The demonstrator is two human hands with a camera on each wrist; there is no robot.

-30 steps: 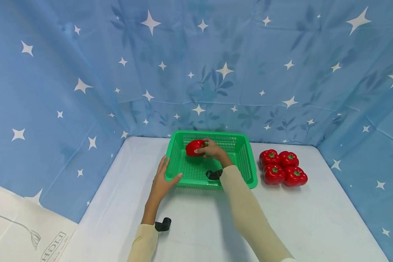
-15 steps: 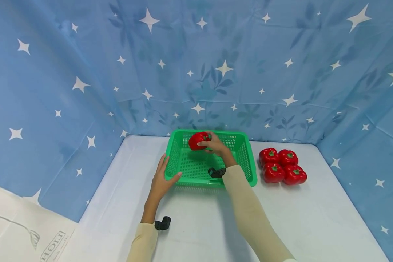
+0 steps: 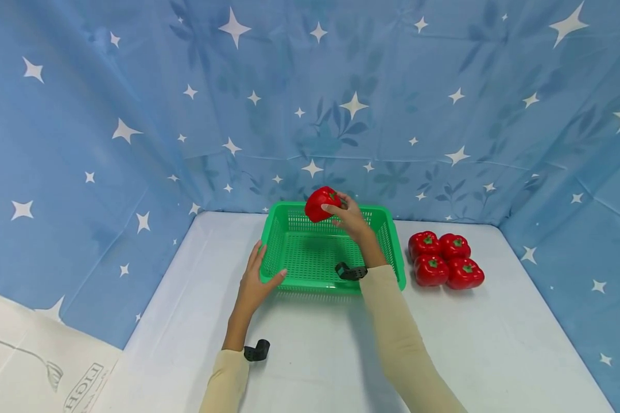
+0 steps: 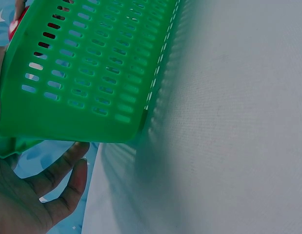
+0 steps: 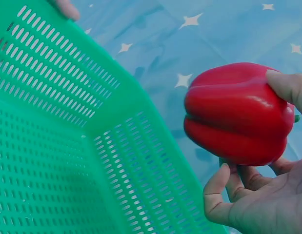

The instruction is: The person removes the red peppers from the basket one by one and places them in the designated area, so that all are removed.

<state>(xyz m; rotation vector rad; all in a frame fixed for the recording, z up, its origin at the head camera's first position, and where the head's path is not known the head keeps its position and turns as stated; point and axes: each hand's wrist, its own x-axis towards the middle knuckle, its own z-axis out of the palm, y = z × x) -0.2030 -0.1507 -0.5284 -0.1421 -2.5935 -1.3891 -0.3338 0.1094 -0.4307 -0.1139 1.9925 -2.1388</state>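
My right hand (image 3: 353, 221) grips a red bell pepper (image 3: 320, 205) near the stem end, raised at the far rim of a green slotted plastic basket (image 3: 399, 269). In the right wrist view the pepper (image 5: 233, 114) lies sideways, thumb on top and fingers beneath, with a bit of green stem showing. The basket floor beneath is bare. My left hand (image 3: 250, 285) rests at the basket's near left corner, thumb and fingers spread. The left wrist view has its fingers (image 4: 55, 170) by the basket's end, some slightly bent; the thumb is mostly cut off there.
Several red bell peppers (image 3: 446, 261) stand close together on the white table (image 3: 310, 355), right of the basket. A blue star-patterned curtain (image 3: 268, 115) hangs behind and at both sides. A printed pale sheet (image 3: 36, 344) lies at the lower left.
My right hand has lifted the bell pepper up from inside the basket to its far rim, moving slightly right. The pepper has tilted. My left hand has stayed at the corner.
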